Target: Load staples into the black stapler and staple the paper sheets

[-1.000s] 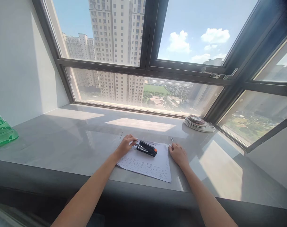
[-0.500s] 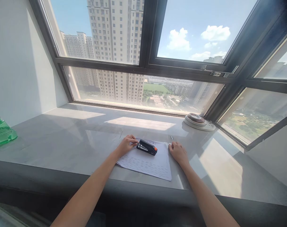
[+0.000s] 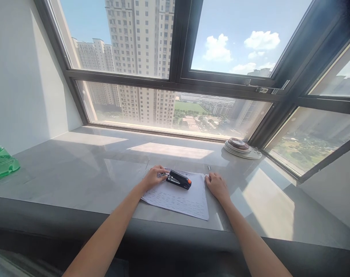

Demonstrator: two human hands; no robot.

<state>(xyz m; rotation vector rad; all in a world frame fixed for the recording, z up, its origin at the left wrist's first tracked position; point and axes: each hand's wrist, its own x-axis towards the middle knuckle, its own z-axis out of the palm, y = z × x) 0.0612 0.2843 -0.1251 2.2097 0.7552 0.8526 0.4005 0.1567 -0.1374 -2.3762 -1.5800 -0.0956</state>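
Note:
A black stapler [image 3: 179, 180] with an orange tip at its right end lies slantwise on printed paper sheets [image 3: 186, 206]. Its top arm is raised a little, and a metal strip shows along its side. My left hand [image 3: 154, 177] pinches the stapler's left end between thumb and index finger; exactly what lies between the fingertips is hard to make out. My right hand [image 3: 217, 186] rests on the sill with loosely bent fingers, fingertips at the paper's right edge. Just beyond it lies a small silvery piece, apparently a staple strip [image 3: 209, 167].
The grey windowsill [image 3: 77, 177] runs below dark-framed windows [image 3: 134, 79]. Round plates or coasters [image 3: 238, 148] are stacked in the far right corner. A green bottle [image 3: 2, 159] lies or stands at the left edge. The sill's front edge is close to my forearms.
My left fingers have shifted slightly at the stapler's left end, the index finger now reaching further over its top. The stapler, sheets and right hand stay in place.

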